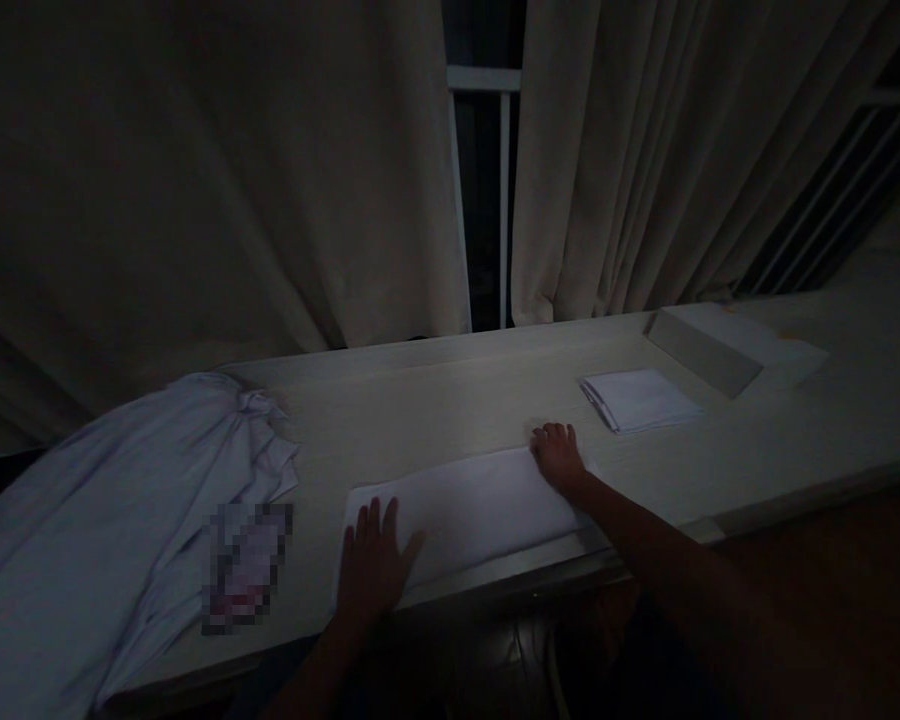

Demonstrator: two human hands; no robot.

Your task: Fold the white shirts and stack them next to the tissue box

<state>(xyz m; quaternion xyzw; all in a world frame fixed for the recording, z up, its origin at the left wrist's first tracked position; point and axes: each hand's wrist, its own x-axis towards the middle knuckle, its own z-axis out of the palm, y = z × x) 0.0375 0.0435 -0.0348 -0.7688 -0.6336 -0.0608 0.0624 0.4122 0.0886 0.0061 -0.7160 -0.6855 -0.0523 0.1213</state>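
1. Dim room, and both hands are down on a long white folded cloth lying flat near the front edge of the pale table.
2. The left hand lies palm-down on the cloth's near-left end, fingers spread and flat, pinching nothing.
3. The right hand sits at the cloth's far-right corner, fingers curled down onto the fabric; whether they pinch the edge or only press on it, I cannot tell in this light.
4. The cloth already reads as a narrow band with straight long edges, so by my judgement the lengthwise folds are in and it is about midway; it is not yet as compact as its neighbour.
5. That neighbour: a small folded white square lies farther right on the table, apart from the right hand, looking finished.
6. To the left, a heap of unfolded white fabric spills over the table's end, untouched, so plenty seems left.
7. Behind the square sits a pale flat box; beige curtains hang behind, parted on a dark window.
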